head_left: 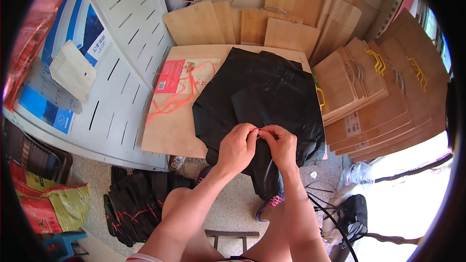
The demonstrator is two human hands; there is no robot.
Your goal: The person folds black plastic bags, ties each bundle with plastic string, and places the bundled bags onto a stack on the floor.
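Observation:
My left hand (238, 146) and my right hand (282, 146) meet at the near side of a black plastic bag or sheet (281, 85). Both are closed in a pinch on a thin red string (258, 129), of which only a short bit shows between the fingertips. The black plastic lies spread and wrinkled over a wooden board (165, 138), and part of it hangs down off the near edge. Loose red strings (191, 85) lie tangled on the board at the left, over a pink and cream printed packet (171, 80).
Cutting boards (286, 31) lean along the back wall, and more with handles (378, 97) stand at the right. A white slotted metal shelf (104, 111) flanks the left. Black bundles with red ties (133, 208) lie on the floor, near a blue stool (63, 243).

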